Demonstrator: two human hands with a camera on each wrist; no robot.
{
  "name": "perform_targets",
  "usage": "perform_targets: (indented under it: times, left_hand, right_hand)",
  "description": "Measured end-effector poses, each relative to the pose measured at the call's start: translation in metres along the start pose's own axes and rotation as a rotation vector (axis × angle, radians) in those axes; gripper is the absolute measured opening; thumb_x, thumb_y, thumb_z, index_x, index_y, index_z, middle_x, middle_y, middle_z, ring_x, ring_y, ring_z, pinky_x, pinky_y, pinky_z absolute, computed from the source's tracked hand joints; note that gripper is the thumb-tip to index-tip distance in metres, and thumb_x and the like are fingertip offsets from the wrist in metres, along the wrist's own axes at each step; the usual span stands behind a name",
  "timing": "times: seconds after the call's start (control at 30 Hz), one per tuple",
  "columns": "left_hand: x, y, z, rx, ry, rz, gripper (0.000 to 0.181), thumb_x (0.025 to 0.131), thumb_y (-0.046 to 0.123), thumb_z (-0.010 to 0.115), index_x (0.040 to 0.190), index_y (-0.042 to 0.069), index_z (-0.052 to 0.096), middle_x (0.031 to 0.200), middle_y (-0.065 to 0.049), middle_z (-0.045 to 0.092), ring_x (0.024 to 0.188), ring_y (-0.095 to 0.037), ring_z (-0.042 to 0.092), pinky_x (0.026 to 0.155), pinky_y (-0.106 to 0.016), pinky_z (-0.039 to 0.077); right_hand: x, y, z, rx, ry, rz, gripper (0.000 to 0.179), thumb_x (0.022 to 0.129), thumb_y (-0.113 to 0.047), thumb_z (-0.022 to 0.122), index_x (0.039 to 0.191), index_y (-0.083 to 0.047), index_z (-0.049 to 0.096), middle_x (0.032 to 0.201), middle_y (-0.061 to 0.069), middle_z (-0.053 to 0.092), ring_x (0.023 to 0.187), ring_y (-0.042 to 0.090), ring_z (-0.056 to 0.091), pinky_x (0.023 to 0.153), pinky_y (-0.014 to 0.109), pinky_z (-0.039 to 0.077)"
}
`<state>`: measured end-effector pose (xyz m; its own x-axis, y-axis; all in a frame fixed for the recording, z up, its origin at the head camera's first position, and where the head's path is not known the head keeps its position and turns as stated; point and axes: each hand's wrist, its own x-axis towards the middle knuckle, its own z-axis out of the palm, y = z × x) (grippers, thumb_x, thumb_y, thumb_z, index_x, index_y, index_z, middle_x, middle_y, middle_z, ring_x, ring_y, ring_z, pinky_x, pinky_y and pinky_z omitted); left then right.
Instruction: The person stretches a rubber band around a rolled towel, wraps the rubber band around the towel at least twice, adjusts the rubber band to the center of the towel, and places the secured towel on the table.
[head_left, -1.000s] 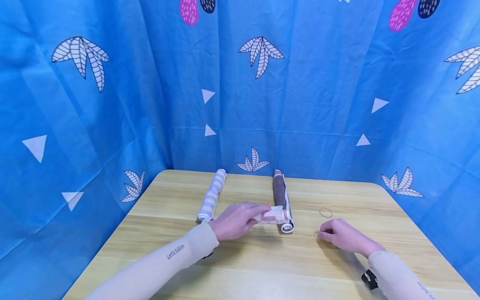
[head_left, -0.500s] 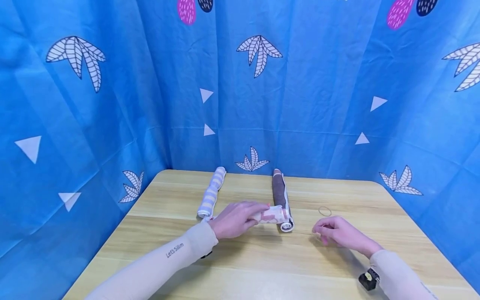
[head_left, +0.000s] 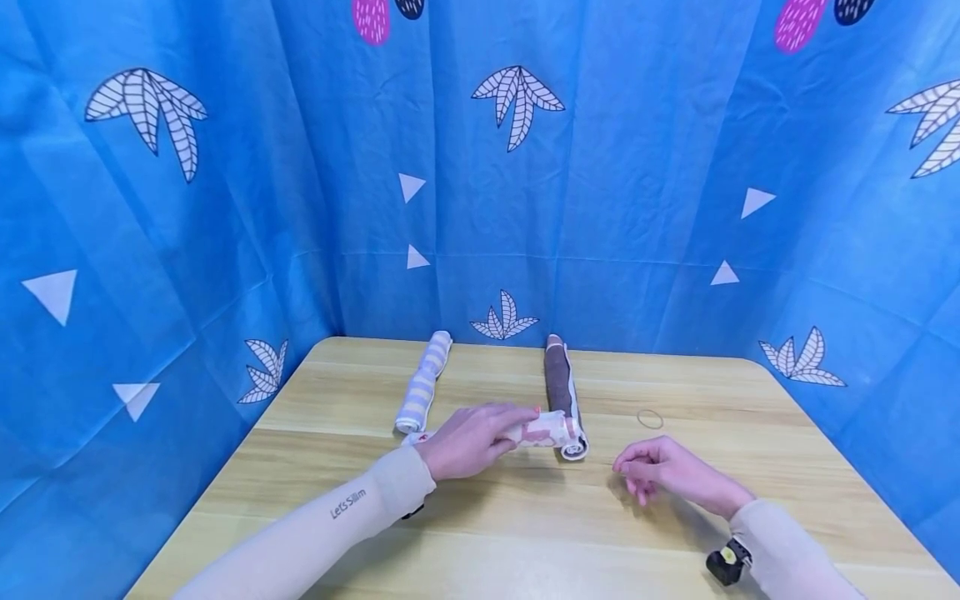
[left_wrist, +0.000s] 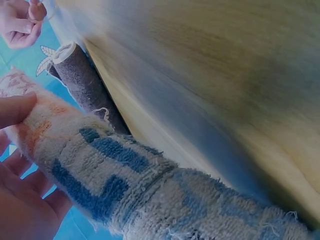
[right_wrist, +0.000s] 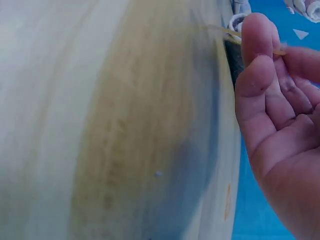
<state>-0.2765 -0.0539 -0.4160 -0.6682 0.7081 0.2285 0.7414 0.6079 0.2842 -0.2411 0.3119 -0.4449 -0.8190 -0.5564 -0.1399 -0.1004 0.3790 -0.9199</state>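
My left hand [head_left: 472, 437] grips a rolled towel [head_left: 546, 429], thumb on one side and fingers round the other. The left wrist view shows its fluffy white cloth with blue and orange-pink patches. Its near end overlaps a brown rolled towel [head_left: 557, 379] in the head view. My right hand [head_left: 671, 473] is over the table to the right, pinching a thin tan rubber band [right_wrist: 223, 30] between thumb and fingers. A second rubber band [head_left: 662, 421] lies on the wood just beyond that hand.
A lilac-and-cream striped rolled towel [head_left: 423, 387] lies at the back left of the wooden table [head_left: 510, 542]. Blue patterned curtains [head_left: 630, 183] stand round the table's back and sides.
The right hand has come up off the tabletop and moved a little left, bringing the pinched rubber band along. The left hand and its rolled towel have stayed in place.
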Motion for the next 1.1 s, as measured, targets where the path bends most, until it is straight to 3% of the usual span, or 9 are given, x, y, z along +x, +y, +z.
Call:
perform_targets:
  times: [0.27,0.47,0.57,0.77,0.93,1.1]
  left_hand:
    - [0.000,0.000,0.000,0.011,0.012,0.011,0.055,0.099,0.025,0.064,0.150,0.036,0.045,0.146,0.003,0.057,0.128,-0.019,0.059,0.098,-0.042,0.054]
    - [0.000,0.001,0.001,0.020,0.008,0.013,0.055,0.099,0.024,0.064,0.149,0.036,0.045,0.146,0.004,0.057,0.128,-0.018,0.059,0.097,-0.041,0.054]
    - [-0.001,0.002,0.002,0.026,0.005,0.016,0.056,0.099,0.024,0.065,0.149,0.036,0.045,0.145,0.004,0.057,0.128,-0.017,0.059,0.099,-0.041,0.053]
    - [-0.002,0.006,0.005,0.022,0.001,0.034,0.055,0.098,0.024,0.065,0.149,0.033,0.047,0.145,0.003,0.057,0.129,-0.019,0.058,0.101,-0.041,0.052]
    - [-0.002,0.007,0.007,0.029,0.003,0.044,0.054,0.099,0.026,0.063,0.150,0.032,0.046,0.147,0.002,0.056,0.130,-0.020,0.057,0.101,-0.042,0.052]
    - [-0.004,0.008,0.008,0.041,-0.006,0.048,0.054,0.100,0.027,0.062,0.151,0.031,0.045,0.148,0.003,0.054,0.133,-0.020,0.055,0.102,-0.043,0.051]
  right_hand:
    - [0.001,-0.002,-0.002,-0.106,0.083,0.019,0.042,0.090,-0.017,0.073,0.125,0.003,0.061,0.097,0.016,0.069,0.080,0.023,0.068,0.072,0.033,0.058]
    - [0.001,-0.008,0.003,-0.271,0.108,0.002,0.016,0.091,-0.017,0.072,0.095,-0.001,0.070,0.082,0.012,0.069,0.070,0.014,0.062,0.062,0.027,0.054]
    - [0.002,-0.006,0.006,-0.285,0.121,0.020,0.027,0.097,-0.023,0.066,0.082,-0.001,0.067,0.073,0.014,0.067,0.060,0.012,0.058,0.057,0.026,0.050]
    - [0.003,-0.001,0.008,-0.143,0.109,0.038,0.041,0.103,-0.030,0.056,0.082,0.004,0.066,0.069,0.012,0.065,0.056,0.009,0.052,0.051,0.023,0.045]
    - [0.005,-0.001,0.004,-0.019,0.064,0.024,0.039,0.106,-0.030,0.051,0.109,0.003,0.070,0.070,0.001,0.061,0.054,0.006,0.050,0.051,0.022,0.046]
    - [0.006,-0.004,0.004,0.090,0.026,0.002,0.045,0.106,-0.030,0.049,0.126,0.008,0.060,0.074,0.002,0.063,0.055,0.006,0.053,0.057,0.022,0.048]
